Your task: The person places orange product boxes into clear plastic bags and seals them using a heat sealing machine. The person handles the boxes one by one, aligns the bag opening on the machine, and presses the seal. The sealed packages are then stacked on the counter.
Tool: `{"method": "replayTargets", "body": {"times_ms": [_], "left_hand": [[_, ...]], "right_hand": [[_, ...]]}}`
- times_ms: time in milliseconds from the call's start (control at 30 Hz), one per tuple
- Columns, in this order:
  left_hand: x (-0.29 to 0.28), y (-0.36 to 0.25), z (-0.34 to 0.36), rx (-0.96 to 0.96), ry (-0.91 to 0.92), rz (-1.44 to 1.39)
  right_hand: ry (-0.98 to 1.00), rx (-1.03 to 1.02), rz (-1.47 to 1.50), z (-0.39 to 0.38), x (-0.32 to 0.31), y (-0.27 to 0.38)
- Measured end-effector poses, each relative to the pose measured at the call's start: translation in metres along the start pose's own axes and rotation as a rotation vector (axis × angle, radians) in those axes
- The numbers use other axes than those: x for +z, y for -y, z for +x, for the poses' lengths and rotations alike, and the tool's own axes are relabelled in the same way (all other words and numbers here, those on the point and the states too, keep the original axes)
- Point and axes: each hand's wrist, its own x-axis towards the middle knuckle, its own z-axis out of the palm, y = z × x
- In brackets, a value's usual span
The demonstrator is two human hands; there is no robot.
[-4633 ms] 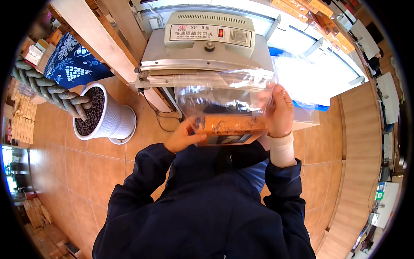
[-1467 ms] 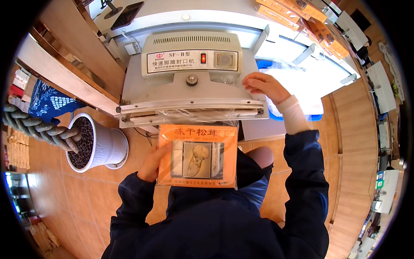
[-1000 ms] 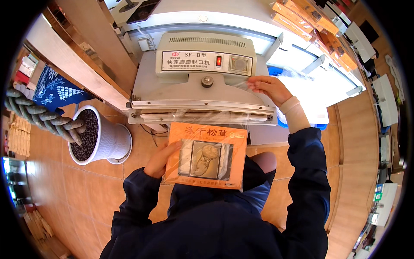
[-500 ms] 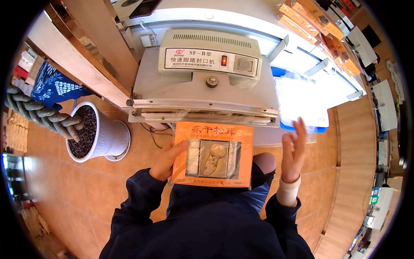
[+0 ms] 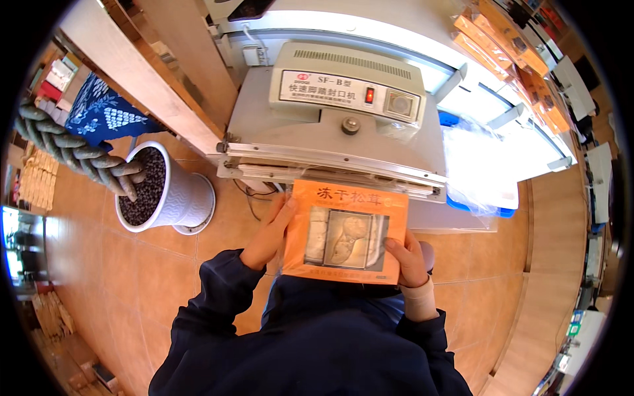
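An orange box (image 5: 349, 197) in a clear plastic sleeve, with a mushroom shown on its front, is held between my two hands. My left hand (image 5: 269, 231) grips its left edge, thumb on the front. On the lower right edge my right hand (image 5: 409, 259) is closed, its thumb also on the front and its other fingers mostly hidden behind. Just beyond the box's top edge are the long jaws of a grey bag sealing machine (image 5: 347, 86). Loose film at the top of the sleeve reaches toward those jaws; whether it lies between them I cannot tell.
Right of the sealer, clear plastic bags (image 5: 475, 165) lie on a blue tray (image 5: 508, 212). Several wrapped orange boxes (image 5: 505, 39) are stacked at the back right. A potted plant (image 5: 168, 191) with a braided trunk stands on the tiled floor at left, near a wooden post (image 5: 145, 72).
My right hand has come down from beside the bags and taken hold of the box's right edge. The left hand keeps its grip. The whole view has shifted slightly.
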Motion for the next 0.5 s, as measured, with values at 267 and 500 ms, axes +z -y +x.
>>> {"method": "replayTargets", "body": {"times_ms": [267, 500], "left_hand": [[-0.004, -0.051, 0.021, 0.128, 0.104, 0.260], [-0.006, -0.040, 0.029, 0.106, 0.103, -0.052]], "right_hand": [[0.002, 0.055, -0.003, -0.005, -0.001, 0.014], [-0.050, 0.023, 0.050, -0.007, 0.003, 0.010]]}}
